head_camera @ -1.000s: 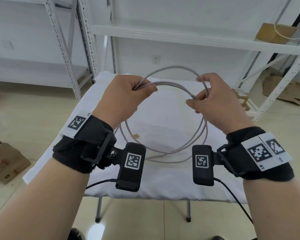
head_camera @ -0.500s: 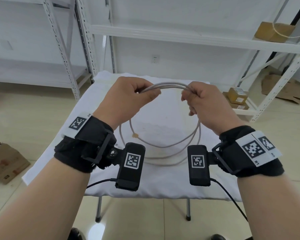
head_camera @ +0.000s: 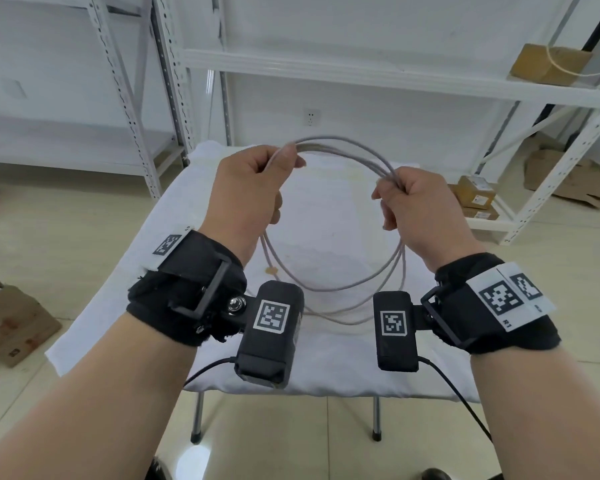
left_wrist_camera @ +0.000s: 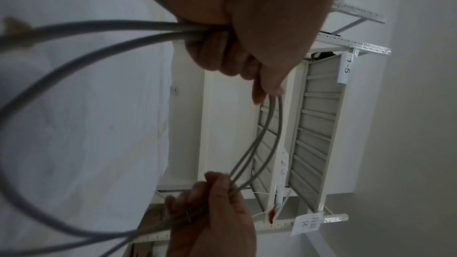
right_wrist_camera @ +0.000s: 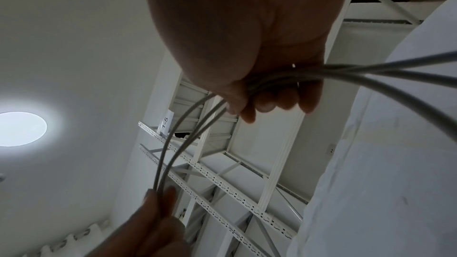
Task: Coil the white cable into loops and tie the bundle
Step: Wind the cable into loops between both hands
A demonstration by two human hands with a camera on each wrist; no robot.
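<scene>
The white cable (head_camera: 347, 147) is wound into several round loops, held up above the cloth-covered table (head_camera: 326, 368). My left hand (head_camera: 257, 181) pinches the bunched strands at the top left of the coil, thumb against fingers. My right hand (head_camera: 416, 206) grips the bunch at the right side, fingers curled round it. The lower arc of the loops (head_camera: 343, 296) hangs between my wrists. The left wrist view shows the strands (left_wrist_camera: 123, 32) running through my left fist (left_wrist_camera: 235, 36). The right wrist view shows the strands (right_wrist_camera: 371, 73) passing under my curled right fingers (right_wrist_camera: 277, 101). A cable plug (head_camera: 271, 270) hangs at the lower left.
White metal shelving (head_camera: 395, 74) stands behind the table, with a cardboard box (head_camera: 548, 69) on its shelf. More boxes (head_camera: 475, 195) sit low at the right, and one (head_camera: 11, 323) lies on the floor at the left. The table's front edge is close to my wrists.
My hands have drawn apart again along the top of the coil. The left hand has risen and the right has slid down the right side, so the loops stand rounder.
</scene>
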